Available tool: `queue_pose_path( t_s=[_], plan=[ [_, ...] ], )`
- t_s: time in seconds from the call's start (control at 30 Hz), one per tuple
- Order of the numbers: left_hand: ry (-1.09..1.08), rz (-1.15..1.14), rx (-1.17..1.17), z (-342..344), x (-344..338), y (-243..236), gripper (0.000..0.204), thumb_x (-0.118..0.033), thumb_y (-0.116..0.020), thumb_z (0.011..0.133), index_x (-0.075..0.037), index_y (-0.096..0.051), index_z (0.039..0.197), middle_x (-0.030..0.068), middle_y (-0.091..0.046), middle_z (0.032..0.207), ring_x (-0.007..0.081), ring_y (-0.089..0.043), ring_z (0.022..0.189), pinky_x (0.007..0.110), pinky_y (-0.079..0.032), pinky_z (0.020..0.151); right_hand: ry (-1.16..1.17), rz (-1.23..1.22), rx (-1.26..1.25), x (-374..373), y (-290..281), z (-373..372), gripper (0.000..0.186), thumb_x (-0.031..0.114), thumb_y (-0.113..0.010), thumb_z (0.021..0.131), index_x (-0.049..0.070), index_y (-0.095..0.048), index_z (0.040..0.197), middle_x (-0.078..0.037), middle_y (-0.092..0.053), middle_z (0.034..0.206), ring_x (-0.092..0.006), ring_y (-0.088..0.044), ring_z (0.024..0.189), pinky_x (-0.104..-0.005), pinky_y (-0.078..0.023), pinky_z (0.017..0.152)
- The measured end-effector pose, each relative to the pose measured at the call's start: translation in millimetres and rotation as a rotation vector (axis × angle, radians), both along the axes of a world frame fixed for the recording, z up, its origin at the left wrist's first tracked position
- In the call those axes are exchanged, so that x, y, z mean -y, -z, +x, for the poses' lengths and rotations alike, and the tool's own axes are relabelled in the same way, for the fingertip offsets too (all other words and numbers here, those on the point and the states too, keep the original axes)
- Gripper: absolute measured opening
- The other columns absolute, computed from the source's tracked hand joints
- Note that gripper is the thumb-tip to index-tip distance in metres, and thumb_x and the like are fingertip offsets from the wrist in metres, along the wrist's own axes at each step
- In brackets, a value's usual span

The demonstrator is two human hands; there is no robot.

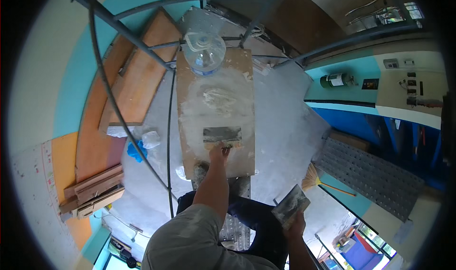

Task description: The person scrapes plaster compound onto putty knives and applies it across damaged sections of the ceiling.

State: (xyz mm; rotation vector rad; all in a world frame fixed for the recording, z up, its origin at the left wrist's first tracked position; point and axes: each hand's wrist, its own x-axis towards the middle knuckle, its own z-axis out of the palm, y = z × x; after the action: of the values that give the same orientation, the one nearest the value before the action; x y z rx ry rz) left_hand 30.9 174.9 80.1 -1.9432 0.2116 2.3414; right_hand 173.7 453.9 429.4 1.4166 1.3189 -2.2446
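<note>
A grey floor (285, 123) spreads beneath everything, crossed by the dark metal tubes of a scaffold frame (133, 38). To the left a large wooden panel (142, 80) stands on a slant, and to the right a perforated metal plank (365, 168) leans near the blue wall section. In the middle lies a brown board (248, 94), its surface smeared with pale paste over most of its width. At the far end of the board stands a clear plastic bottle (205, 56) with a handle. A broom (311, 179) with straw bristles is near the plank's lower end. Near the centre of the board sits a thick patch of pale paste (218, 99). The held blade (289, 206) on the right is smeared with pale residue and tilted, off the board and beside the person's leg; the right hand (295, 226) has its grip closed around its near end. The flat blade (216, 134) rests on the board, nearer the person than the paste; the left hand (218, 151) has its grip closed at its near edge, fingers bent around it
</note>
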Motion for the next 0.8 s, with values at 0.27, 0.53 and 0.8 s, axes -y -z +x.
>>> queue_pose_path(
  t_s=[0.27, 0.53, 0.8],
  plan=[
    [-0.1, -0.047, -0.161, -77, 5, 65, 0.028, -0.012, -0.058, 0.094, -0.007, -0.049, 0.12, 0.0112, -0.054, 0.111, 0.0276, -0.056, 0.099, 0.047, -0.046, 0.093, -0.008, 0.12, -0.006, -2, 13, -28, 0.048, 0.038, -0.041, 0.1, 0.008, -0.04, 0.137, -0.012, -0.051, 0.126, -0.0286, -0.052, 0.115, -0.0431, -0.043, 0.099],
    [-0.086, -0.132, -0.374, -62, 26, -4, 0.033, -0.009, -0.059, 0.093, -0.007, -0.048, 0.123, 0.0113, -0.053, 0.123, 0.0307, -0.052, 0.115, 0.05, -0.043, 0.099, -0.046, 0.091, 0.045, -6, 12, -26, 0.048, 0.035, -0.044, 0.099, 0.009, -0.039, 0.139, -0.013, -0.051, 0.128, -0.0301, -0.051, 0.117, -0.0454, -0.041, 0.102],
    [0.298, -0.334, -0.675, -36, 136, -198, 0.028, -0.003, -0.066, 0.085, -0.012, -0.05, 0.106, 0.0042, -0.056, 0.099, 0.0189, -0.058, 0.09, 0.039, -0.052, 0.08, -0.191, -0.096, 0.1, 38, 33, -35, 0.031, 0.028, -0.046, 0.099, 0.011, -0.048, 0.125, -0.009, -0.058, 0.115, -0.0263, -0.058, 0.106, -0.0455, -0.047, 0.095]
  ],
)
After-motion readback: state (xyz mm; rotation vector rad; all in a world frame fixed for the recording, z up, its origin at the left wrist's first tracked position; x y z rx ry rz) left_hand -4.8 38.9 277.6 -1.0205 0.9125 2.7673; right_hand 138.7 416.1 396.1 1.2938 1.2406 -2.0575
